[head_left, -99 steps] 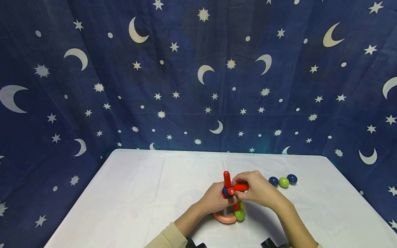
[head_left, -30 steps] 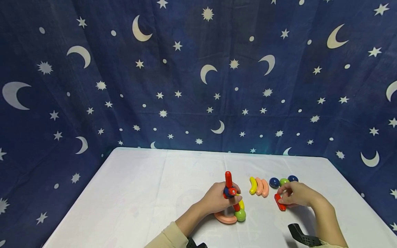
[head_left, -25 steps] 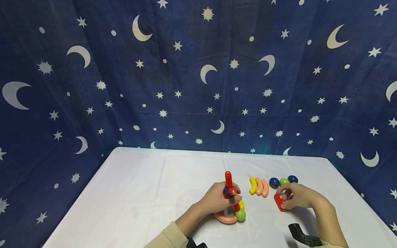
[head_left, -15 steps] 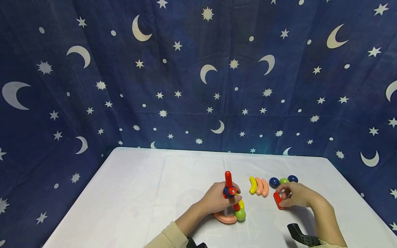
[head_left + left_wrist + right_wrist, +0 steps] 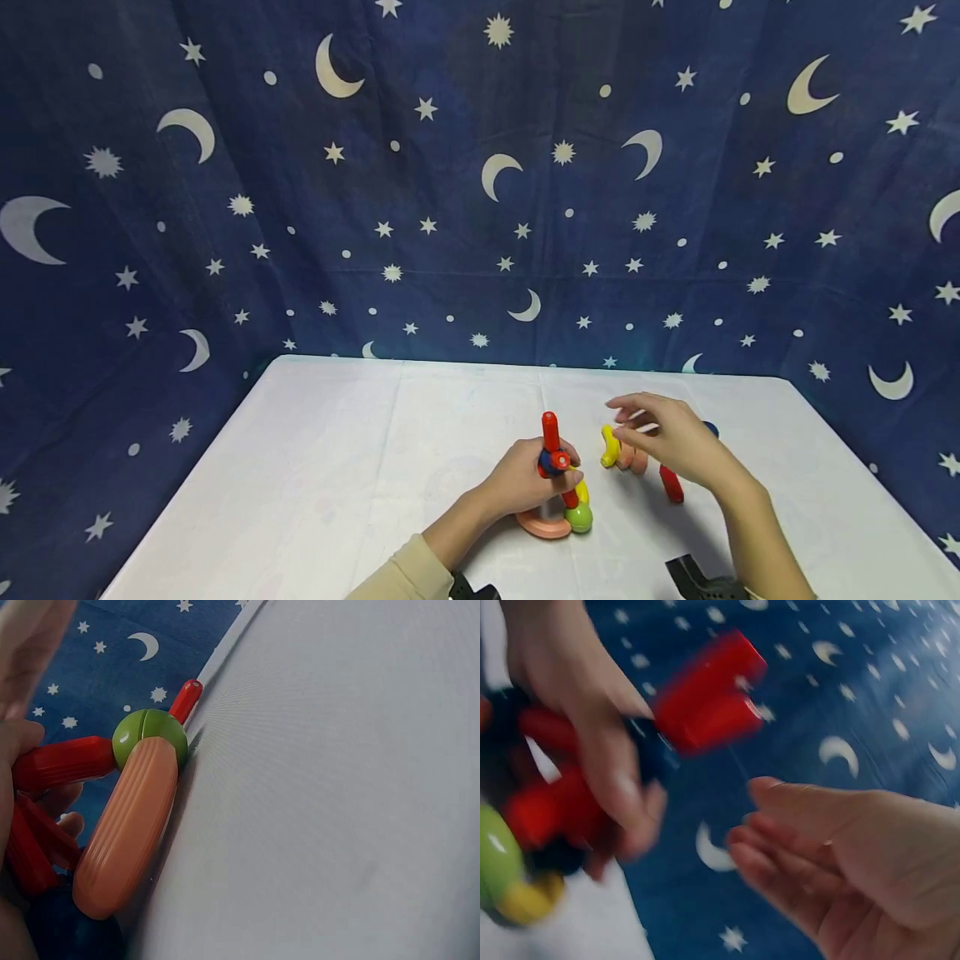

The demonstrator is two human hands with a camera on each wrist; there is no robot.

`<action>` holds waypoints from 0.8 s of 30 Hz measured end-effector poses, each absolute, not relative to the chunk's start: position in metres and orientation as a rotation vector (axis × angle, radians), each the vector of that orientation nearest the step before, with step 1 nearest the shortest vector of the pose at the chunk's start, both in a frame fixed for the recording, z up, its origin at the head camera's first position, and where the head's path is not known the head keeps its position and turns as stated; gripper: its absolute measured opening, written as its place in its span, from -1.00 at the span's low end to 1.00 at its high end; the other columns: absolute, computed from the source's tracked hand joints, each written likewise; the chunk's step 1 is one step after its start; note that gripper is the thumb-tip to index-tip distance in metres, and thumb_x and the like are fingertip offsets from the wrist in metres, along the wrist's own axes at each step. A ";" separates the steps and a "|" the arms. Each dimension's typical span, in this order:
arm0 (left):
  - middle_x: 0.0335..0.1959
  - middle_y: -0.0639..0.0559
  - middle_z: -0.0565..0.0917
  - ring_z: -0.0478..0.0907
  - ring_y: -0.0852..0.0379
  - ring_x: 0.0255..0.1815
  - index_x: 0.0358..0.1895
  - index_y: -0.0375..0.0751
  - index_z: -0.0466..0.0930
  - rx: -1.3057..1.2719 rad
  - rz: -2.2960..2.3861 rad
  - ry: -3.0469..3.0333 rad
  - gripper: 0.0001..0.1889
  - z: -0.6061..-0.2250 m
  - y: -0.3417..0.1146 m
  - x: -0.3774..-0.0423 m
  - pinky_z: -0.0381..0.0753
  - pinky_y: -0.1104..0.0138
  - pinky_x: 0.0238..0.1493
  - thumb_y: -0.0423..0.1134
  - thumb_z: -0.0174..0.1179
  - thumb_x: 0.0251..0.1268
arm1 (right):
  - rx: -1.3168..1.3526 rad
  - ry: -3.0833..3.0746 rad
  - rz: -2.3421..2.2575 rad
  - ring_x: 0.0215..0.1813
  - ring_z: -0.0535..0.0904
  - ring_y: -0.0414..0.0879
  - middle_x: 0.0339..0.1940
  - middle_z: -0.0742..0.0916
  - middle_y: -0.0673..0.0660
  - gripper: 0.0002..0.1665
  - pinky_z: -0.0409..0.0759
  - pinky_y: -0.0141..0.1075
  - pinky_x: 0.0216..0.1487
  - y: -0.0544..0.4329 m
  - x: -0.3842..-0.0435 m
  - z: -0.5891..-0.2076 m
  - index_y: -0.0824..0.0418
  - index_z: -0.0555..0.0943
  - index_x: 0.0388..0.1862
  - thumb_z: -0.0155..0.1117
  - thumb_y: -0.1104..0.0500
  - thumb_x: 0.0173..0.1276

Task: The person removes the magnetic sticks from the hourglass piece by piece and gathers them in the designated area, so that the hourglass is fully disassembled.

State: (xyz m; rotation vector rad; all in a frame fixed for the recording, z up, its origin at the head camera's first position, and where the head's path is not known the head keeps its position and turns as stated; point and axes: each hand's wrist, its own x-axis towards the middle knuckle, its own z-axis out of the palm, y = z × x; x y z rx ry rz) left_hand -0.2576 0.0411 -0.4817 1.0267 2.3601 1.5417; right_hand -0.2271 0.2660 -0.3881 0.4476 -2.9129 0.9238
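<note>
Ball-and-rod toy assembly (image 5: 555, 463), lower centre: gripped in my left hand (image 5: 516, 481). My right hand (image 5: 678, 437), lower right: fingers loosely parted.

I could cross the tabletop (image 5: 300, 467) by its left edge; nearer the right edge, a loose yellow piece (image 5: 610, 447) and red piece (image 5: 672, 485) block me.

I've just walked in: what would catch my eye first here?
Probably the dark blue moon-and-star backdrop, stretched behind the white table. Then the brightly coloured toy construction, held in the person's left grip toward the table's near side. To its right, the right grip hovers near a curved yellow piece and a red piece.
</note>
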 end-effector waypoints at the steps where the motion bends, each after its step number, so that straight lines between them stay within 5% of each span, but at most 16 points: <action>1: -0.33 0.24 0.70 0.54 0.43 -0.30 -0.16 -0.09 0.64 1.033 1.544 2.362 -0.73 -0.482 0.041 -0.258 0.51 0.49 -0.16 -0.02 0.23 0.16 | 0.528 -2.857 0.968 -0.15 0.67 -0.07 -0.16 0.70 0.05 -0.57 0.66 -0.31 -0.18 0.255 -0.228 -0.388 0.16 0.57 0.09 0.35 0.19 0.21; 14: -0.43 0.24 0.68 0.53 0.45 -0.34 -0.26 -0.04 0.62 1.059 1.545 2.373 -0.80 -0.482 0.040 -0.258 0.53 0.51 -0.22 -0.04 0.24 0.14 | 0.921 -2.744 1.334 0.09 0.63 -0.08 0.14 0.65 0.09 -0.28 0.52 -0.06 0.16 0.213 -0.231 -0.405 -0.02 0.29 0.40 0.23 0.33 0.29; 24: -0.46 0.21 0.64 0.49 0.46 -0.43 -0.25 -0.02 0.57 1.107 1.500 2.441 -0.83 -0.482 0.040 -0.259 0.51 0.56 -0.34 -0.09 0.26 0.13 | 0.862 -2.731 1.438 -0.05 0.66 -0.17 -0.05 0.70 0.11 -0.49 0.58 -0.24 0.10 0.210 -0.234 -0.408 0.11 0.40 0.14 0.33 0.17 0.23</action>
